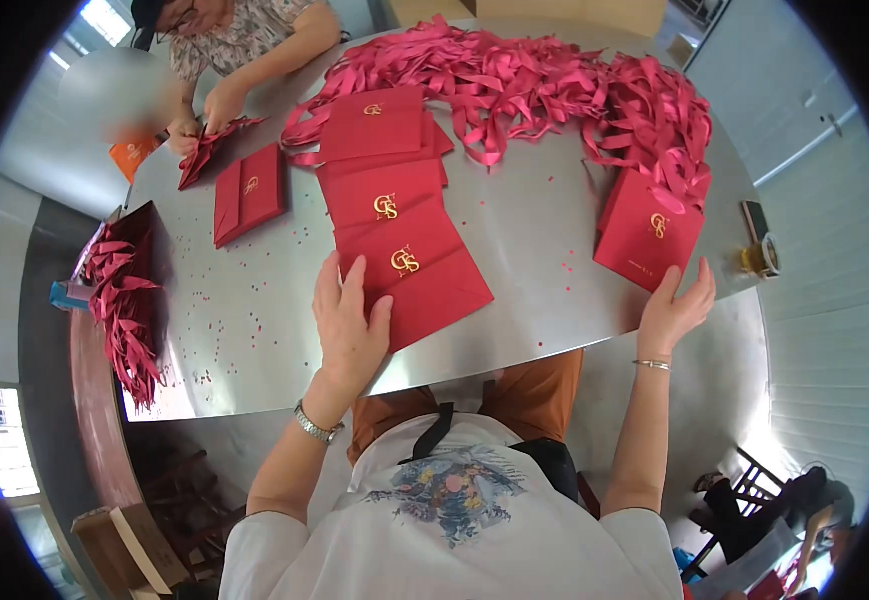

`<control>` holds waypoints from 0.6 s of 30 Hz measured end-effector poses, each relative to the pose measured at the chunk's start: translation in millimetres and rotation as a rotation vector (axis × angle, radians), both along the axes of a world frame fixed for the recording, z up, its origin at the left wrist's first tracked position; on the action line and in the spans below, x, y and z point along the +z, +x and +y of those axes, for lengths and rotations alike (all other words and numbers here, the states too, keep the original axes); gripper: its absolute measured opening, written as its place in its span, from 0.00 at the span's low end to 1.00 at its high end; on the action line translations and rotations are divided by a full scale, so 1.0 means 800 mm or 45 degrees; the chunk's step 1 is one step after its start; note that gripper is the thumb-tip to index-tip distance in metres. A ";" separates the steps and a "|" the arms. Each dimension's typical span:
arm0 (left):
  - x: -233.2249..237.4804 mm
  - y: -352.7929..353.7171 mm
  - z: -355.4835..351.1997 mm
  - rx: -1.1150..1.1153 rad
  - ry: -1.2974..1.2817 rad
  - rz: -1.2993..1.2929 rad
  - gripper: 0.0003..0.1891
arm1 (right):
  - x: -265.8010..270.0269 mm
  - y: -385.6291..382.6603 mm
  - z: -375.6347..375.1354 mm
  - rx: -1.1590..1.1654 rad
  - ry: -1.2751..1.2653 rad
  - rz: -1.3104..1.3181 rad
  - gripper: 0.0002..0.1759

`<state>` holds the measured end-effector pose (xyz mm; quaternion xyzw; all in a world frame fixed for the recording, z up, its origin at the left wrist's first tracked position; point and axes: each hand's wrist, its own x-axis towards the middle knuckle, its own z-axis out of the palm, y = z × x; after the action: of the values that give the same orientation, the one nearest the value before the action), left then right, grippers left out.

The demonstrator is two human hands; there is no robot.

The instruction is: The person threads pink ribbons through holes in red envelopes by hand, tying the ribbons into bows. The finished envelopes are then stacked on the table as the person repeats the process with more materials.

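Note:
Several flat red bags with gold letters lie overlapping in a row, and my left hand (pixel 346 322) touches the left edge of the nearest red bag (pixel 436 290), fingers apart. At the right, my right hand (pixel 676 308) is spread at the lower right corner of another red bag (pixel 651 232). That bag lies on the table below a heap of pink ribbons (pixel 654 130). Neither hand is closed round anything. Farther up the row is a red bag (pixel 372 125) beside more pink ribbon (pixel 474 75).
Across the metal table (pixel 254 345), a co-worker's hands (pixel 204 122) hold a red bag (pixel 199 160). A red bag stack (pixel 249 195) lies nearby. Ribbons (pixel 119 300) hang at the left edge. A phone (pixel 754 220) and a glass cup (pixel 760 258) stand at the right edge.

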<state>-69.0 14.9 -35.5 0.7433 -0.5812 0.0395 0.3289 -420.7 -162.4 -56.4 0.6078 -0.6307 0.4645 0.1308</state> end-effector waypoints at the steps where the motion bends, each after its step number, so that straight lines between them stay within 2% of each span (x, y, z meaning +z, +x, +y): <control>1: 0.004 -0.001 -0.004 -0.017 0.017 -0.011 0.29 | 0.012 0.015 0.005 0.132 -0.058 0.084 0.24; 2: 0.006 -0.002 -0.008 -0.038 0.037 -0.020 0.28 | 0.023 0.045 0.009 0.266 -0.056 0.113 0.23; 4: 0.004 0.000 -0.026 -0.076 0.028 -0.140 0.28 | 0.035 0.100 0.001 0.778 0.042 0.146 0.22; 5: 0.005 -0.002 -0.036 -0.078 0.026 -0.195 0.28 | 0.037 0.134 -0.009 0.891 0.074 0.185 0.21; 6: 0.011 -0.004 -0.046 -0.063 0.061 -0.251 0.29 | 0.027 0.168 -0.026 0.994 0.070 0.076 0.21; 9: 0.014 -0.005 -0.069 -0.089 0.077 -0.275 0.30 | 0.019 0.244 -0.085 1.059 0.034 0.180 0.21; 11: 0.019 0.001 -0.072 -0.104 0.149 -0.209 0.30 | 0.011 0.277 -0.108 0.976 0.137 0.379 0.15; 12: 0.021 0.003 -0.072 -0.131 0.222 -0.138 0.30 | 0.011 0.281 -0.105 0.993 0.141 0.378 0.15; 14: 0.030 0.010 -0.072 -0.075 0.237 -0.120 0.30 | 0.013 0.279 -0.099 0.914 0.382 0.579 0.06; 15: 0.034 0.014 -0.073 -0.068 0.275 -0.072 0.28 | 0.010 0.274 -0.087 0.926 0.247 0.492 0.03; 18: 0.046 0.029 -0.071 -0.129 0.282 0.103 0.22 | 0.035 0.223 -0.045 1.116 0.131 0.451 0.03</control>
<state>-46.1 -41.8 1.1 0.7458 -0.6050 -0.0715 0.2696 -241.9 -198.4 -28.3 0.8921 -0.3049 0.3333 -0.0022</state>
